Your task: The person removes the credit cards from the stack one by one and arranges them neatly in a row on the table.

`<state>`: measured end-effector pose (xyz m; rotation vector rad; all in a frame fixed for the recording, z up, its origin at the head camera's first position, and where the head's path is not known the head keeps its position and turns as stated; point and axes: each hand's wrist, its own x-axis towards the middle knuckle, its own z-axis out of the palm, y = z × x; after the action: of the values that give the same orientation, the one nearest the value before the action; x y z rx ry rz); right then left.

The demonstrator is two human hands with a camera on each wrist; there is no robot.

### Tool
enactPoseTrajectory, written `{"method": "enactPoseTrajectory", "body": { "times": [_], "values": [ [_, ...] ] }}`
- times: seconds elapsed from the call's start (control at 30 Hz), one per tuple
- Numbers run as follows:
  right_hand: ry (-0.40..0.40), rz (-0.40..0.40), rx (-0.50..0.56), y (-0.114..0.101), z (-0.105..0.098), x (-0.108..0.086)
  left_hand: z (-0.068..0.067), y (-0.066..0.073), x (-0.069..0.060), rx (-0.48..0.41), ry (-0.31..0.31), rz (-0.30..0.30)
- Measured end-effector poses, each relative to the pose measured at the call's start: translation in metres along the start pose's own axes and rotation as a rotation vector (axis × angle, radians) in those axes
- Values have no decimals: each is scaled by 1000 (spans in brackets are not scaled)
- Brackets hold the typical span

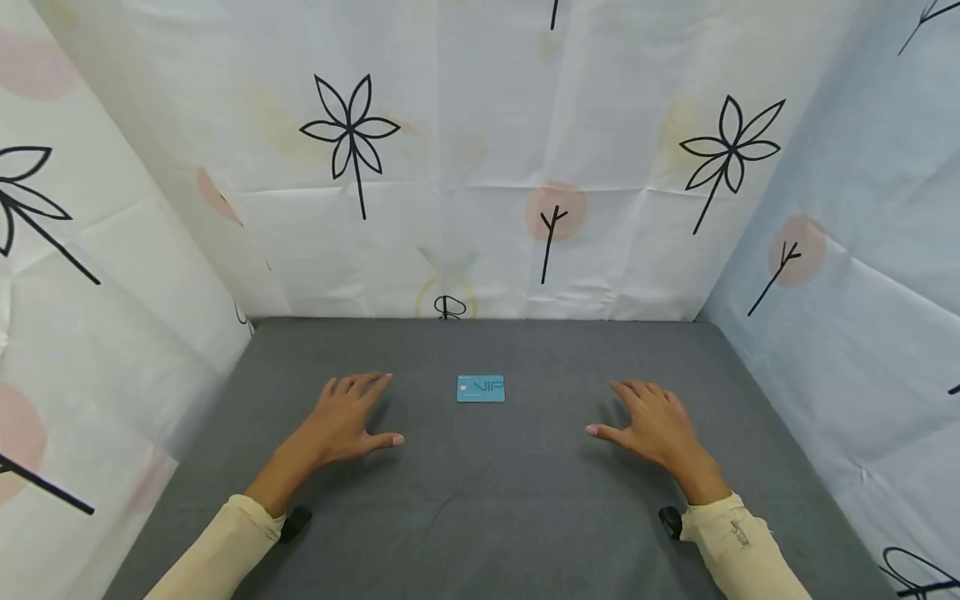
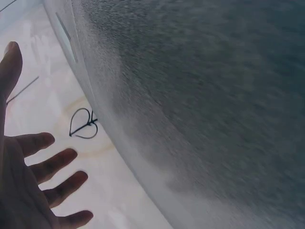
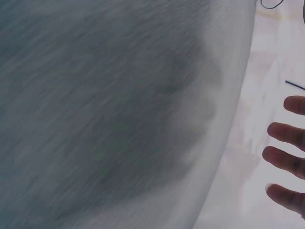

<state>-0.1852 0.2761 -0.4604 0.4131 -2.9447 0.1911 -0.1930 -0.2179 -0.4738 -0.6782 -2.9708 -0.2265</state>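
Note:
A blue card [image 1: 481, 388] with "VIP" lettering and a small chip mark lies flat on the grey table, between the two hands and towards the back. To its left, my left hand [image 1: 347, 421] hovers over the table with thumb and fingers spread, holding nothing. On the other side, my right hand [image 1: 651, 422] is held likewise, fingers apart and nothing in its grasp. Spread fingers [image 2: 59, 164] of the left hand show in the left wrist view. Only fingers [image 3: 286, 160] of the right hand enter the right wrist view.
The grey table [image 1: 480, 517] ends at a white cloth backdrop [image 1: 480, 167] printed with black flowers and pink circles. More of this cloth hangs along the left and right sides. Dark wrist devices peek from both cream sleeves [image 1: 232, 542].

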Motion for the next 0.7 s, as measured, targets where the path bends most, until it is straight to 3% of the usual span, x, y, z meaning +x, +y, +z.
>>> {"method": "enactPoseTrajectory", "body": {
  "times": [0.23, 0.53, 0.7],
  "values": [
    [-4, -55, 29, -18, 1, 21, 4, 11, 21, -37, -56, 13],
    [-60, -194, 82, -51, 15, 54, 13, 29, 50, -41, -61, 75],
    [-98, -226, 121, -67, 19, 69, 18, 41, 63, -45, -71, 110]
  ]
}}
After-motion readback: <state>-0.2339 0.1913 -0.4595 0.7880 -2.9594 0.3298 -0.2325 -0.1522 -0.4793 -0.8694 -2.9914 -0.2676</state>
